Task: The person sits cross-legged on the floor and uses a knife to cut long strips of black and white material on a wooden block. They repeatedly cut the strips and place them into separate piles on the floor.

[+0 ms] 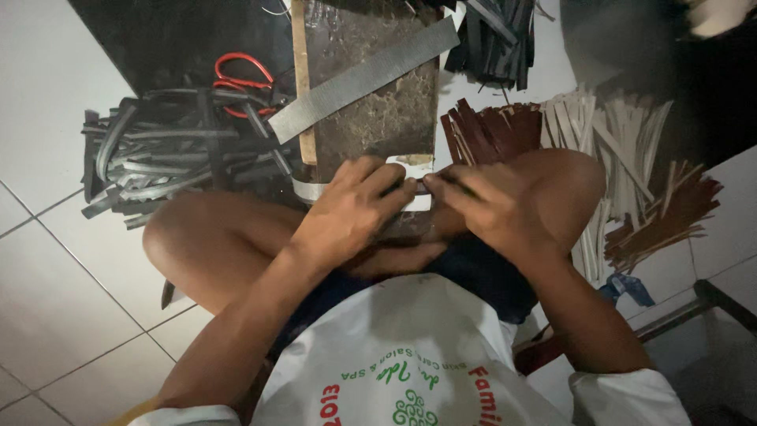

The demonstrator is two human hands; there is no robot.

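My left hand [355, 209] and my right hand [481, 201] meet over a pale strip [309, 190] that lies across the near end of a dark worn board [378, 102]. Both hands pinch the strip close together near the middle. Its left end sticks out past my left hand. I sit cross-legged on the floor, knees to either side of the board. A long flat metal file [363, 77] lies diagonally across the board beyond my hands.
A pile of dark strips [165, 154] lies at the left with red-handled scissors [240, 83] behind it. Reddish-brown strips [489, 130], pale strips [607, 134] and brown strips [670, 213] lie at the right. More dark strips [497, 39] are at the top. White tiled floor [63, 268].
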